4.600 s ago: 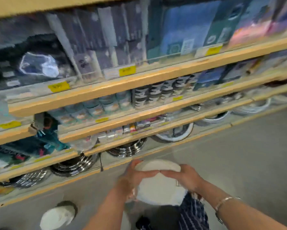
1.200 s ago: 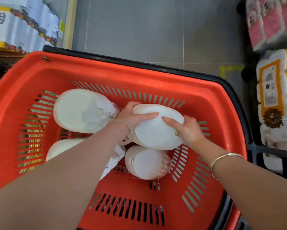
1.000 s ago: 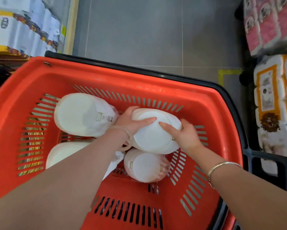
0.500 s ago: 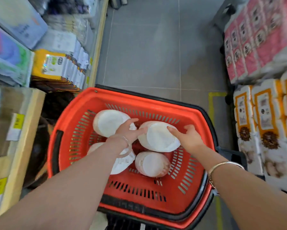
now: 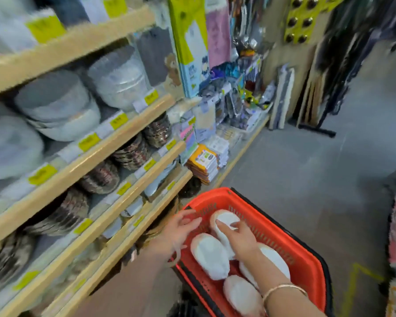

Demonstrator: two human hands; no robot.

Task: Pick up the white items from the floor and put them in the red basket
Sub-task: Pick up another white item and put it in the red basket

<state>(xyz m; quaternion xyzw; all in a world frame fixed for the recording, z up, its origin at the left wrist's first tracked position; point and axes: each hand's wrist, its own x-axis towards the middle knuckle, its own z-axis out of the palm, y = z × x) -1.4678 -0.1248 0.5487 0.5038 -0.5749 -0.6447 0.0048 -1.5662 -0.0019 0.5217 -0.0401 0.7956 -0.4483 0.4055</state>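
The red basket [image 5: 291,245] with a black rim stands on the grey floor at the lower middle. Several white round packs lie inside it. One white pack [image 5: 226,221] lies at the far end of the basket, and the fingers of my right hand [image 5: 239,236] rest on top of it. My left hand [image 5: 180,228] hovers over the basket's left rim with fingers spread, holding nothing. Another white pack [image 5: 209,256] lies just below my hands, and two more lie nearer, partly hidden by my right forearm.
Wooden shelves [image 5: 114,145] run along the left, stacked with plates, bowls and packaged goods. Yellow packs [image 5: 204,162] sit at the shelf's floor end. Grey floor [image 5: 307,175] stretches ahead. Boards and a black stand [image 5: 316,129] lean at the back.
The white pack held in both hands now lies in the basket. My left hand has let go and moved left. The view has swung up towards the shelves.
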